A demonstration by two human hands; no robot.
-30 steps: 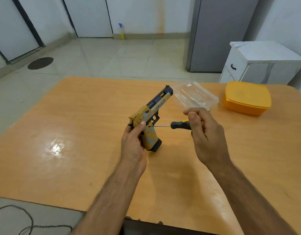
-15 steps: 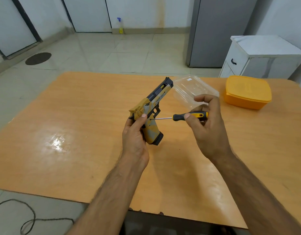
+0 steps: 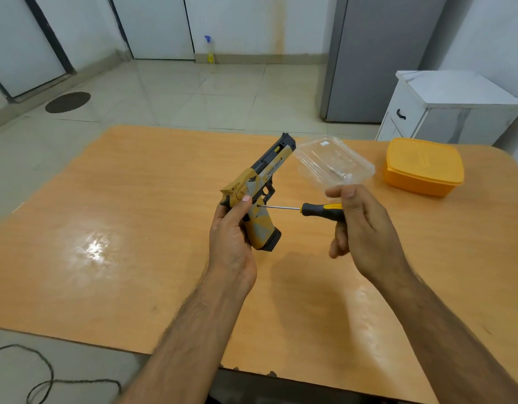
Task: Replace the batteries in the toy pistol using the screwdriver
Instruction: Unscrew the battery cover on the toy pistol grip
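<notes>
My left hand [image 3: 233, 237] grips the yellow, grey and black toy pistol [image 3: 262, 188] by its handle, held above the wooden table [image 3: 135, 228] with the barrel pointing up and away. My right hand [image 3: 360, 225] holds the screwdriver [image 3: 316, 209] by its black and yellow handle. The thin metal shaft lies level, and its tip touches the side of the pistol's grip just below my left thumb. The far end of the screwdriver's handle is hidden in my right palm.
A clear plastic tray [image 3: 335, 161] lies on the table just behind the pistol, with something small inside. A shut yellow lunch box [image 3: 422, 166] sits at the far right. A white cabinet [image 3: 450, 109] stands beyond the table's right corner. A cable [image 3: 45, 371] lies on the floor.
My right fingers have shifted along the screwdriver's handle while its tip stays on the pistol's grip. The head view has tilted slightly; the pistol keeps its pose in my left hand.
</notes>
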